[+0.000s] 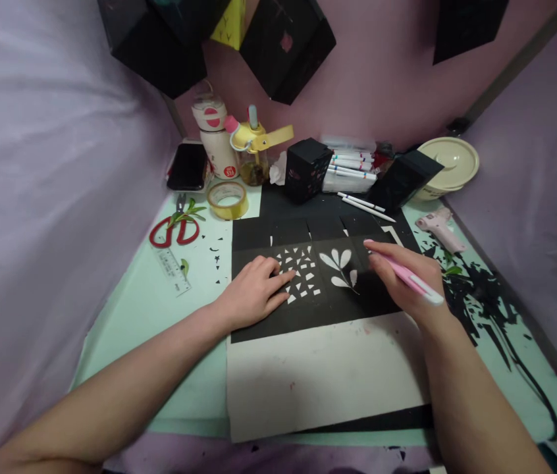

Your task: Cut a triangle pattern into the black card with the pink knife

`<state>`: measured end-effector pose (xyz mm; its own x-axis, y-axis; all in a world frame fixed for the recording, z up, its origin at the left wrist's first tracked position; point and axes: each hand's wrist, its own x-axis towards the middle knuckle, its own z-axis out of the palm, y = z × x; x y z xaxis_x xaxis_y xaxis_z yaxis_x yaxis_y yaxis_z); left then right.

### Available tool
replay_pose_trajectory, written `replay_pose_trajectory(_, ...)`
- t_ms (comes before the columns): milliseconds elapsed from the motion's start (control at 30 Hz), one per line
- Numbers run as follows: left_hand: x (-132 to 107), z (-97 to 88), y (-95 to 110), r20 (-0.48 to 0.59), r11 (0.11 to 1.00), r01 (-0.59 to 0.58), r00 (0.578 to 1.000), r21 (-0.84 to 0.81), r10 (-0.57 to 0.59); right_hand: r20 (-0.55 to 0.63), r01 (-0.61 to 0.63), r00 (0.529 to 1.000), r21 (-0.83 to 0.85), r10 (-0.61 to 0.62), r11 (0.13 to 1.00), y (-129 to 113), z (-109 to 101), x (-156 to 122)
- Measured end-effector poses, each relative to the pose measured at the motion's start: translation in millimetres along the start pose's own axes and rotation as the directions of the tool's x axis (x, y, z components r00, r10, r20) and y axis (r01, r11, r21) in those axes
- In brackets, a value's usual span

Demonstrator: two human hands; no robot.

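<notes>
My left hand (253, 289) lies flat with its fingers spread on a black paper sheet (278, 321). Its fingertips touch a panel of small cut-out shapes (303, 287) that show white. To the right, a leaf-spray cut-out (336, 259) shows white in the same sheet, with one pinkish leaf. My right hand (409, 270) is closed round a slim pink pen-shaped cutter (401, 271) with a white end, above the sheet's right part. Its working tip is hard to make out. Beneath the black sheet lies a pale board (328, 375).
Red-handled scissors (174, 232), a clear ruler (174, 270) and a tape roll (228, 199) lie left. Bottles (216, 141), a black paper box (307, 170) and markers (352, 170) stand behind. On the right are a glue gun (440, 229), black scraps (486, 296) and a lidded bowl (449, 164).
</notes>
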<state>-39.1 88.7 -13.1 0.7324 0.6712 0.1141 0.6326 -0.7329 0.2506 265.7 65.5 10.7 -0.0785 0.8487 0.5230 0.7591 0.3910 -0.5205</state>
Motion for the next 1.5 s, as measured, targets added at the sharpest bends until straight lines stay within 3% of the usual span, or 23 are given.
replay_pose_trajectory(100, 0.0, 2.3, -0.5, -0.032, 0.998, 0.065, 0.997, -0.006, -0.065, 0.018, 0.019, 1.0, 0.001, -0.019, 1.0, -3.7, -0.7, -0.5)
replay_pose_trajectory(200, -1.6, 3.5, -1.4, -0.064, 0.998, 0.056, 0.996, -0.013, -0.057, 0.035, -0.002, 0.999, 0.027, 0.001, 1.0, -6.8, -0.4, -1.2)
replay_pose_trajectory(333, -3.9, 1.4, -0.6, -0.12, 0.999, -0.048, 0.992, -0.01, 0.046, 0.114, -0.133, 0.987, 0.187, 0.113, 0.973, -14.5, 3.6, -3.4)
replay_pose_trajectory(467, -4.5, -3.2, 2.7, -0.184, 0.981, -0.194, 0.964, 0.009, 0.192, 0.217, -0.304, 0.948, 0.407, 0.232, 0.861, -24.9, 12.1, -6.3)
replay_pose_trajectory(567, -4.2, -5.0, 3.2, -0.188, 0.968, -0.251, 0.95, 0.007, 0.248, 0.285, -0.392, 0.916, 0.478, 0.283, 0.786, -27.6, 17.6, -8.4)
replay_pose_trajectory(767, -3.9, -2.5, -0.6, -0.085, 0.981, -0.193, 0.978, -0.023, 0.19, 0.349, -0.468, 0.878, 0.493, 0.326, 0.733, -23.4, 22.6, -9.9)
replay_pose_trajectory(1033, -3.1, -1.4, -2.2, 0.027, 0.97, -0.226, 0.973, -0.087, 0.229, 0.47, -0.543, 0.821, 0.469, 0.324, 0.696, -22.9, 37.7, -8.6)
replay_pose_trajectory(1200, -3.1, -6.1, -2.5, 0.005, 0.952, -0.253, 0.966, -0.171, 0.257, 0.474, -0.538, 0.821, 0.455, 0.318, 0.71, -22.0, 38.1, -8.8)
replay_pose_trajectory(1500, -1.4, -3.8, -3.9, -0.074, 0.963, -0.192, 0.981, -0.191, 0.181, 0.487, -0.561, 0.808, 0.463, 0.332, 0.686, -21.0, 34.3, -7.5)
